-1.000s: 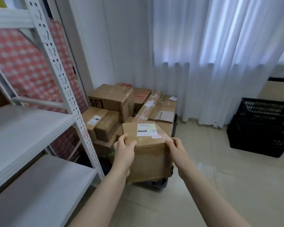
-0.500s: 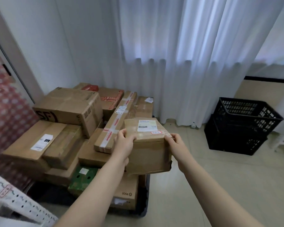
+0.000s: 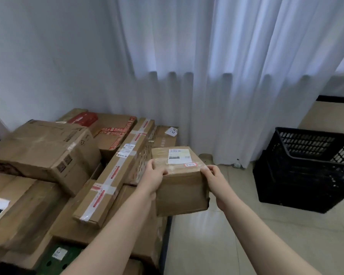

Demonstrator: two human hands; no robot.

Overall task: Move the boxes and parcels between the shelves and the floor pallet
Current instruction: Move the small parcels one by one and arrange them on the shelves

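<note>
Both hands are gripping the small cardboard box (image 3: 182, 187) between them: the left hand (image 3: 154, 178) is clasping its left top edge, the right hand (image 3: 213, 178) its right. The box is hanging in the air just right of the stacked parcels (image 3: 72, 175), its label (image 3: 178, 155) facing up beyond the fingertips.

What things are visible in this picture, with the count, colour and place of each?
held box: one, brown, between both hands, at the pile's right edge.
long box: one, brown with red-white tape, aslant on the pile.
big box: one, brown, top left of pile.
red parcel: one, red, back of pile.
green box: one, green, bottom front of pile.
other boxes: several, brown, in the pile.
crates: apparently two, black, stacked at right.
curtain: one, white, behind.
left hand: one, grips held box's left edge.
right hand: one, grips its right edge.
</note>
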